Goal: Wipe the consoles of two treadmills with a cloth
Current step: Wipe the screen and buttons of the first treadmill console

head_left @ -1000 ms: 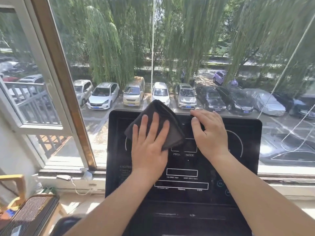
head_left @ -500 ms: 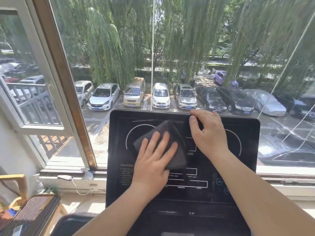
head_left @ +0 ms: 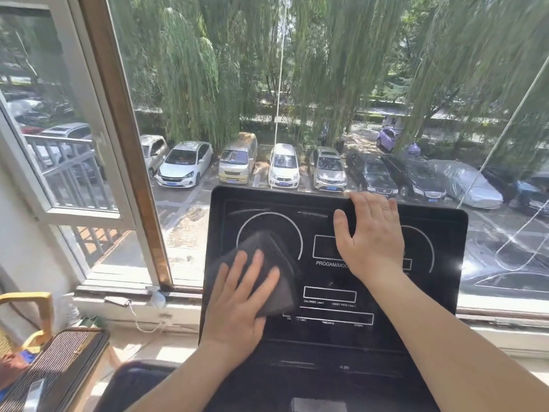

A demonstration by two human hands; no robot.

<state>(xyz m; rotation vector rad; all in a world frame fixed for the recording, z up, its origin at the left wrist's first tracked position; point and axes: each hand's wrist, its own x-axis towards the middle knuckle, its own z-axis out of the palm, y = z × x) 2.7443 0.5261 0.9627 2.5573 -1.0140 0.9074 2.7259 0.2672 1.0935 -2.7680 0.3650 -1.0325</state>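
Observation:
A black treadmill console (head_left: 439, 292) with white dial and display outlines stands in front of me against the window. My left hand (head_left: 237, 304) lies flat on a folded dark grey cloth (head_left: 276, 263), pressing it onto the console's lower left, over the left dial. My right hand (head_left: 371, 239) rests spread on the upper middle of the console, its fingertips hooked over the top edge. Only this one console is in view.
A large window (head_left: 297, 84) behind the console looks onto parked cars and willow trees. An open window sash (head_left: 59, 162) stands at the left. A wooden chair (head_left: 32, 316) and a ribbed dark surface (head_left: 50, 370) sit at the lower left. A cable lies on the sill (head_left: 142, 316).
My left hand has slid the cloth down and to the left, from the console's top edge to its lower left. My right hand has stayed at the top edge.

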